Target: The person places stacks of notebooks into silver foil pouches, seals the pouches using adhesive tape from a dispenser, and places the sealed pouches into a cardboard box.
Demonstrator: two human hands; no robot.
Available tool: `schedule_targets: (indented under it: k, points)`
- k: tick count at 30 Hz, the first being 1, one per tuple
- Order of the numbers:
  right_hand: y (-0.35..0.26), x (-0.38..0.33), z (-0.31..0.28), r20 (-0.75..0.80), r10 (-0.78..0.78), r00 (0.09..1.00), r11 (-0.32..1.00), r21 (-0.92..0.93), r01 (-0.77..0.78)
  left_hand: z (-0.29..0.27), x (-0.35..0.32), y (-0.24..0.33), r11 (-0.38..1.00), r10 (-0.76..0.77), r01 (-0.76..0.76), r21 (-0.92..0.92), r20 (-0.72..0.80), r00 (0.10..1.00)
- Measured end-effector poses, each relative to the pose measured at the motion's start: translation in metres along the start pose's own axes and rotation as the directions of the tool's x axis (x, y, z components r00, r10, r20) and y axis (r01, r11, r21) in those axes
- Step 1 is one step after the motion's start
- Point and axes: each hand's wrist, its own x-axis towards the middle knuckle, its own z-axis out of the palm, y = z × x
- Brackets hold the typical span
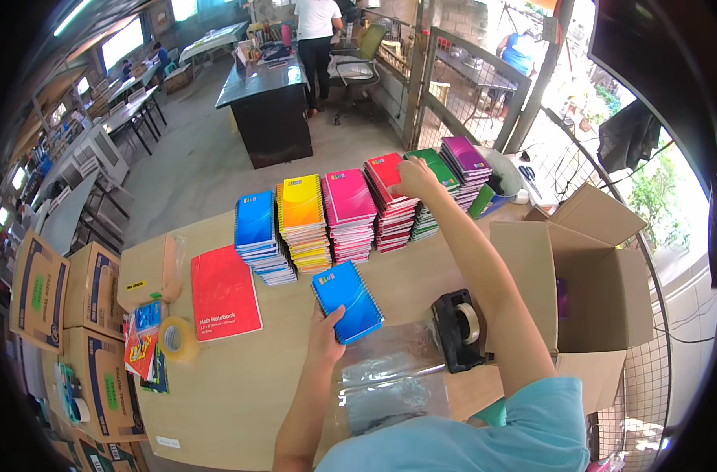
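Note:
My left hand (325,334) is closed around the lower left edge of a blue spiral notebook (349,299), its thumb on the cover. With fingers bent, my right hand (416,178) pinches the right edge of the top red notebook (384,171), beside the green notebook stack (437,169). The fingertips are partly hidden. Stacks of spiral notebooks stand in a row: blue (255,220), yellow (301,206), pink (349,198), red, green and purple (465,157). Below the held notebook lie clear plastic sleeves (394,385).
A black tape dispenser (457,334) sits beside an open cardboard box (523,291) on the right. On the left lie a large red notebook (225,295), a tape roll (176,338) and small packets (142,346). Closed cartons (99,377) stand past the table's left edge.

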Motion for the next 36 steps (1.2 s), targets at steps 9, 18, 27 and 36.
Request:
schedule_targets:
  k: [9,18,27,36]
  points:
    - [-0.029,0.003,-0.010,-0.012,0.000,1.000,0.998,0.060,0.001,-0.007,-0.010,0.015,0.991,0.081,-0.076,0.112,-0.041,0.996]
    - [-0.104,0.004,0.008,-0.111,-0.001,0.994,0.976,0.218,0.026,-0.010,-0.008,0.014,0.985,0.151,-0.147,0.089,-0.048,0.987]
    - [-0.178,0.075,0.016,0.116,-0.344,0.932,0.939,0.043,0.342,-0.011,-0.015,0.030,0.975,0.204,-0.195,0.104,-0.085,0.975]
    - [-0.189,0.069,0.014,0.399,-0.794,0.459,0.492,-0.023,0.870,-0.045,-0.034,0.060,0.963,0.268,-0.265,0.044,-0.140,0.953]
